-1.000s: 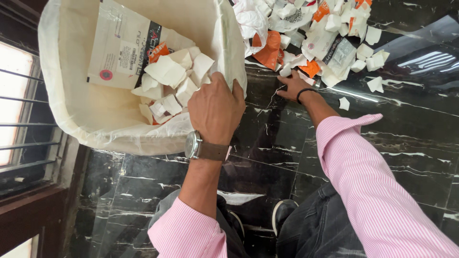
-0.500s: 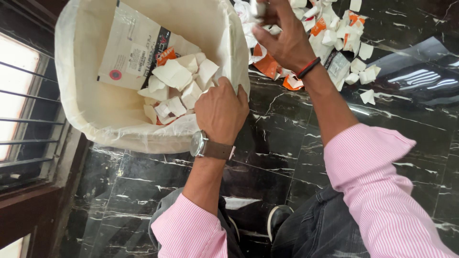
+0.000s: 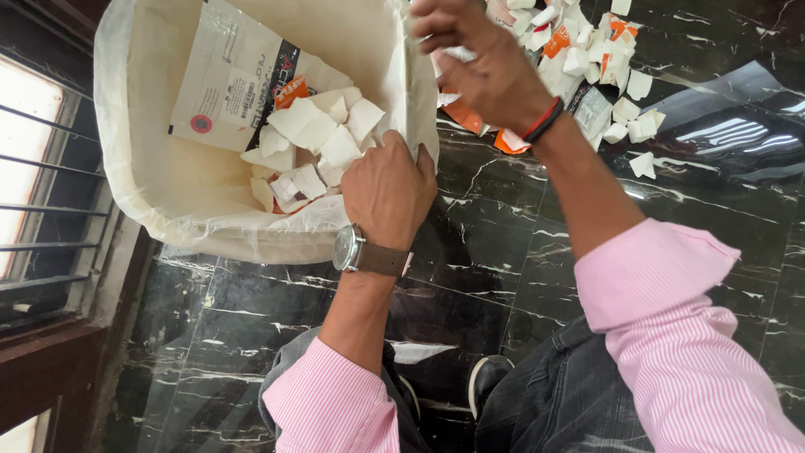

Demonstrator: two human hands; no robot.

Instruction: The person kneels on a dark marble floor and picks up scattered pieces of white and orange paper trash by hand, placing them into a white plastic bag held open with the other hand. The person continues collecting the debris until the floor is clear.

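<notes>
Two hands — left hand (image 3: 387, 191) clenches sack rim (image 3: 417, 126); right hand (image 3: 486, 67) half-curled, perhaps holding scraps.

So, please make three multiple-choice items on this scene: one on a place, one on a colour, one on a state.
1. Where is the left hand?
A. on the rim of the white bag
B. flat on the floor
C. on the window bars

2. What colour are the shirt sleeves?
A. plain blue
B. pink with fine stripes
C. black

3. How is the right hand?
A. pressed flat on the floor
B. raised above the floor near the bag's rim
C. resting on the shoe

Answers: 1 A, its fingers grip the bag's edge. 2 B, both sleeves show pink stripes. 3 B, it is up beside the paper scraps on the black marble floor.
</notes>
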